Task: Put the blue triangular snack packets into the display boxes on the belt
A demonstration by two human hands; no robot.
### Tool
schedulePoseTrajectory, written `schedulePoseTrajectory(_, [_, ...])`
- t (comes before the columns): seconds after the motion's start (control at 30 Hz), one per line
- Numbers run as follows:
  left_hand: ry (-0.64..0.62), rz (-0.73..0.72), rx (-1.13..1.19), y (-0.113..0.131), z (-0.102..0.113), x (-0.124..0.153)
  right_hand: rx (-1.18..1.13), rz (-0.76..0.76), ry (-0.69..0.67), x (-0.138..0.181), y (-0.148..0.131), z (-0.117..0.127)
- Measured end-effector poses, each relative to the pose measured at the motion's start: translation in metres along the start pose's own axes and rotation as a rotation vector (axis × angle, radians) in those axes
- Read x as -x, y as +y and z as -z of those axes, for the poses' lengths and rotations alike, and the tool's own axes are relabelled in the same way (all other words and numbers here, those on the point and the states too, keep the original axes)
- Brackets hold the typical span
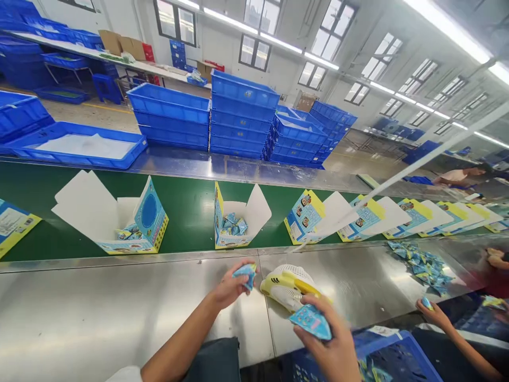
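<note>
My left hand [234, 284] is closed on a small blue pyramid-shaped packet [245, 275] above the steel worktop. Closer to me, my right hand [332, 331] grips another blue pyramid packet [312, 321], with slight motion blur. Between and behind the hands, a yellow and white fan [288, 286] sits on the worktop, partly hidden by my right hand. Beyond my left hand, an open carton [238, 244] on the green belt holds several blue packets [234, 225]. A blue crate [411, 350] with a few packets inside is below my right hand.
More open cartons [149, 217] line the green conveyor belt [191, 212]. Loose packets [423, 265] are piled on the steel worktop [119, 307] at right, near a co-worker's hand [435, 314] holding a packet. Stacked blue crates [242, 116] stand behind the belt. A white pole [425, 159] slants across the right.
</note>
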State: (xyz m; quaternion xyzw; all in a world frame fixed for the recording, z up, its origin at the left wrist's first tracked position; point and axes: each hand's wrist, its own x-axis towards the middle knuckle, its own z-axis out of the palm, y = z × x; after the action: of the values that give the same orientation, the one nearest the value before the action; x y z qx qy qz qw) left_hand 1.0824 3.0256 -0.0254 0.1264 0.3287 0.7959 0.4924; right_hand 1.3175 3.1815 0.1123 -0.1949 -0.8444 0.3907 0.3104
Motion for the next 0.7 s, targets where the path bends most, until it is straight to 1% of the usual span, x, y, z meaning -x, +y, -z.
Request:
schedulePoseTrajectory(0.03, [-0.031, -0.008, 0.004, 0.003, 0.002, -0.002, -0.057, 0.063, 0.011, 0.004, -0.008, -0.015])
schedulePoseTrajectory(0.07, [-0.041, -0.015, 0.004, 0.007, 0.004, -0.004, -0.117, 0.158, 0.053, 0.0, -0.017, -0.028])
schedulePoseTrajectory(0.1, [-0.01, -0.02, 0.006, 0.013, 0.005, -0.008, -0.159, 0.279, 0.125, -0.01, -0.024, -0.04])
schedulePoseTrajectory(0.13, [0.053, -0.025, 0.011, 0.019, 0.005, -0.014, -0.168, 0.407, 0.205, -0.026, -0.031, -0.053])
schedulePoseTrajectory(0.17, [0.13, -0.033, 0.019, 0.027, 0.006, -0.023, -0.123, 0.522, 0.295, -0.046, -0.036, -0.066])
schedulePoseTrajectory(0.2, [0.206, -0.049, 0.031, 0.034, 0.007, -0.033, -0.042, 0.597, 0.327, -0.067, -0.04, -0.08])
schedulePoseTrajectory(0.23, [0.269, -0.075, 0.04, 0.042, 0.008, -0.045, 0.045, 0.577, 0.27, -0.088, -0.041, -0.095])
schedulePoseTrajectory(0.27, [0.313, -0.106, 0.043, 0.051, 0.01, -0.058, 0.109, 0.457, 0.173, -0.104, -0.041, -0.108])
schedulePoseTrajectory(0.3, [0.345, -0.13, 0.037, 0.058, 0.012, -0.07, 0.136, 0.294, 0.058, -0.114, -0.037, -0.12])
schedulePoseTrajectory(0.33, [0.38, -0.145, 0.03, 0.065, 0.015, -0.08, 0.144, 0.193, -0.042, -0.114, -0.031, -0.129])
schedulePoseTrajectory(0.37, [0.418, -0.148, 0.021, 0.07, 0.02, -0.087, 0.14, 0.128, -0.124, -0.106, -0.021, -0.135])
schedulePoseTrajectory(0.4, [0.454, -0.141, 0.008, 0.073, 0.025, -0.09, 0.134, 0.104, -0.201, -0.087, -0.007, -0.137])
schedulePoseTrajectory(0.43, [0.487, -0.125, -0.009, 0.073, 0.03, -0.088, 0.12, 0.103, -0.265, -0.061, 0.011, -0.134])
schedulePoseTrajectory(0.47, [0.513, -0.104, -0.03, 0.07, 0.036, -0.081, 0.093, 0.077, -0.335, -0.027, 0.033, -0.126])
schedulePoseTrajectory(0.5, [0.532, -0.076, -0.053, 0.062, 0.042, -0.07, 0.065, 0.029, -0.397, 0.01, 0.059, -0.112])
schedulePoseTrajectory(0.53, [0.547, -0.039, -0.079, 0.05, 0.047, -0.054, 0.042, -0.026, -0.447, 0.048, 0.088, -0.092])
schedulePoseTrajectory(0.6, [0.575, 0.076, -0.144, 0.011, 0.052, -0.014, -0.013, -0.162, -0.506, 0.12, 0.149, -0.038])
schedulePoseTrajectory(0.63, [0.606, 0.152, -0.184, -0.015, 0.052, 0.009, -0.051, -0.281, -0.49, 0.152, 0.178, -0.005])
schedulePoseTrajectory(0.67, [0.647, 0.227, -0.233, -0.045, 0.051, 0.031, -0.068, -0.42, -0.369, 0.18, 0.205, 0.03])
schedulePoseTrajectory(0.7, [0.686, 0.303, -0.294, -0.076, 0.048, 0.053, -0.063, -0.553, -0.198, 0.205, 0.228, 0.066])
